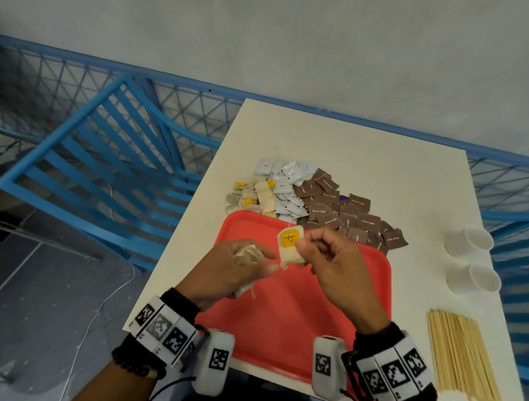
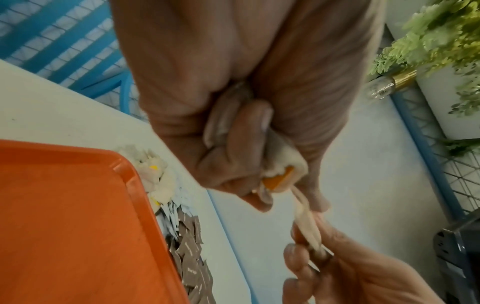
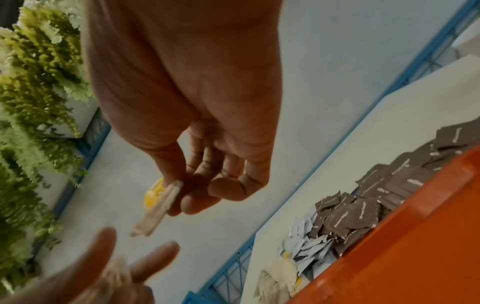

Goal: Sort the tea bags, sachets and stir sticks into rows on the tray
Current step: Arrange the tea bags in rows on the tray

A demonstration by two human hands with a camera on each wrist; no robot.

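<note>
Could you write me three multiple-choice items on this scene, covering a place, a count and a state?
1. Where do the stir sticks lie?
A. on the tray
B. on the table right of the tray
C. inside a cup

2. How many white cups stand on the table?
A. two
B. four
C. none

3. What is the right hand doing?
A. resting flat
B. pinching a tea bag
C. lifting a cup

Answers: B, the sticks lie beside the red tray; A, two cups stand together; B, its fingers pinch the bag.

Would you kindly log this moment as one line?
right hand: pinches tea bag | left hand: grips bunched tea bags | tray: bare
</note>
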